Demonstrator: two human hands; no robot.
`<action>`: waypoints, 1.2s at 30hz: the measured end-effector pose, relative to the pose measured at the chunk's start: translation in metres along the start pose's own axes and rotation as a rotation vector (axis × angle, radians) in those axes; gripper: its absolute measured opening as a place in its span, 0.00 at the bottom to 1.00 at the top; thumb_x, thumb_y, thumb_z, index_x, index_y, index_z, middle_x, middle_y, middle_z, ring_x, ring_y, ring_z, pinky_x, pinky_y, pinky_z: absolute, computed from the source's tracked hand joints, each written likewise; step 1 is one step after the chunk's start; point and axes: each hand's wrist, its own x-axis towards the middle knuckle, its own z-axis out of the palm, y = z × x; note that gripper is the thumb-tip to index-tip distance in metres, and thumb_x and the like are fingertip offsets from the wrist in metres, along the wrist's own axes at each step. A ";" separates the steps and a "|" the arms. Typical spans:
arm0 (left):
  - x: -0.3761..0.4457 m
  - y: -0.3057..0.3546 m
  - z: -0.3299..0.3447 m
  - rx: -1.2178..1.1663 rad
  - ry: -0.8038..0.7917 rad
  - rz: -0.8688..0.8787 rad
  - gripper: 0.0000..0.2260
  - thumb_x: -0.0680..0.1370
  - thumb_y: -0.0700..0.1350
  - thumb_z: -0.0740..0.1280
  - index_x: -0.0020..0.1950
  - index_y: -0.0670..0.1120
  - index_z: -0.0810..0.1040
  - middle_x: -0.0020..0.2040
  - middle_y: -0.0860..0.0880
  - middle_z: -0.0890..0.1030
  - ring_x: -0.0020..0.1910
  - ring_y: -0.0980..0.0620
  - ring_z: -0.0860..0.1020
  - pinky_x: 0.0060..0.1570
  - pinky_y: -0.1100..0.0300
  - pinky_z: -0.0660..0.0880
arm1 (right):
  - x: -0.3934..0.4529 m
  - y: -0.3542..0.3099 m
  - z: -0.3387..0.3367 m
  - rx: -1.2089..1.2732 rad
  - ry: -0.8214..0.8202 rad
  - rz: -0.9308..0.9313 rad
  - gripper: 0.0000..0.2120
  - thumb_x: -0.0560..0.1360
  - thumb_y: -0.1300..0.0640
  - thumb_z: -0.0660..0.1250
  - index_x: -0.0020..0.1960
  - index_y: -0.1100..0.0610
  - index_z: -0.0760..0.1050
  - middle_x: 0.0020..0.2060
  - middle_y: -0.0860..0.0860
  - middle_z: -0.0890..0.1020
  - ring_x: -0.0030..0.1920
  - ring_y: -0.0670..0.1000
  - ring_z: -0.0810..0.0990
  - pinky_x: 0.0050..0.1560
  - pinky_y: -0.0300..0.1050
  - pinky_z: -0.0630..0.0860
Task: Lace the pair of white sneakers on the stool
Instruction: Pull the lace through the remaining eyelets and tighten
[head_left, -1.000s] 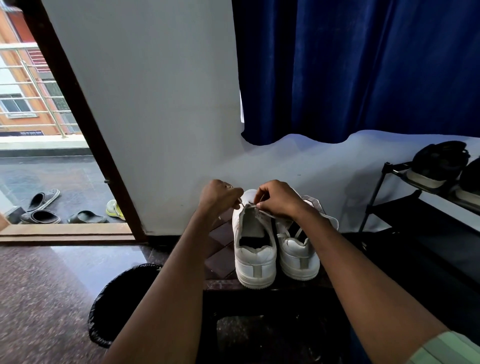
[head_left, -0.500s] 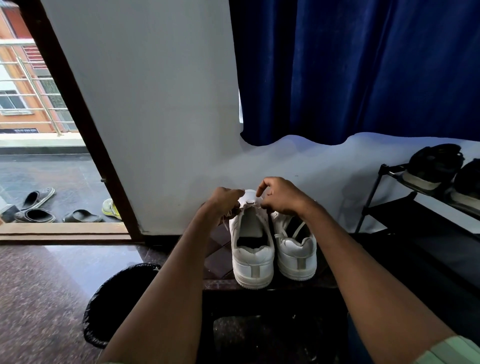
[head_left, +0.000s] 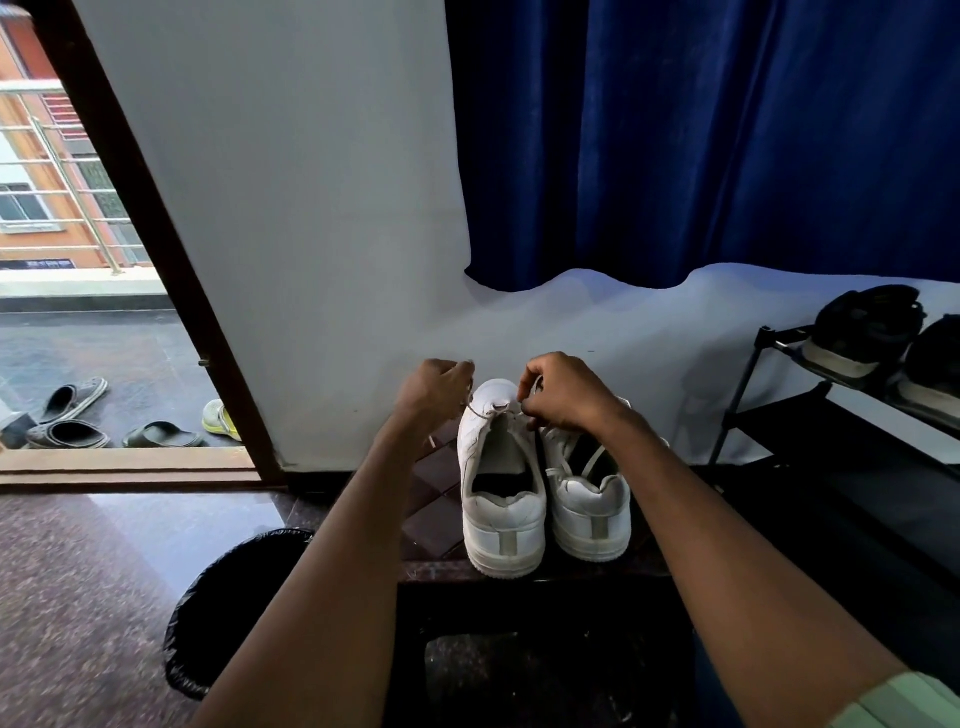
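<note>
A: Poses first; both forearms run up from the lower edge toward frame centre; the left hand (head_left: 436, 387) sits just left of the left sneaker (head_left: 501, 478), knuckles up, fingers curled, pinching one end of the lace (head_left: 480, 411).

B: And the right hand (head_left: 563, 392)?

A: Over the toe ends of the pair, fingers curled and pinching the other end of the lace; the lace runs taut across the front of the left sneaker's tongue.

B: Now materials, big to small.

A: Blue curtain (head_left: 727, 140), heavy vertical folds, upper right; smooth pale wall (head_left: 291, 208) centre left; dark metal shoe rack (head_left: 810, 415) at right edge, holding dark shoes; black bin (head_left: 228, 618) with crinkled liner, lower left; stool (head_left: 441, 499), chequered dark top, centre; both white sneakers on it, heels toward camera, touching side by side; the right sneaker (head_left: 589, 504) smooth, scuffed leather-like, grey heel strip; sandals (head_left: 70, 415) outside the doorway, mid left.
</note>
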 end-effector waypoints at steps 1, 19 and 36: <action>0.001 -0.001 -0.002 0.046 0.031 0.061 0.19 0.80 0.52 0.63 0.34 0.42 0.79 0.30 0.46 0.80 0.30 0.47 0.74 0.35 0.58 0.70 | 0.001 0.000 0.002 -0.058 0.035 -0.020 0.05 0.70 0.62 0.72 0.45 0.55 0.81 0.38 0.50 0.85 0.40 0.52 0.86 0.45 0.45 0.81; -0.009 0.023 -0.013 -0.646 -0.044 0.027 0.12 0.82 0.47 0.66 0.39 0.45 0.78 0.36 0.47 0.82 0.32 0.53 0.78 0.35 0.61 0.71 | 0.008 -0.002 0.008 0.443 0.122 0.010 0.05 0.78 0.60 0.72 0.44 0.58 0.85 0.38 0.51 0.88 0.44 0.47 0.86 0.55 0.48 0.81; -0.008 0.003 -0.003 0.254 0.293 0.135 0.18 0.75 0.54 0.73 0.63 0.51 0.80 0.60 0.47 0.78 0.58 0.49 0.78 0.58 0.52 0.76 | -0.003 -0.005 -0.015 0.215 -0.281 -0.005 0.08 0.76 0.66 0.72 0.55 0.61 0.84 0.44 0.57 0.87 0.41 0.51 0.86 0.46 0.44 0.81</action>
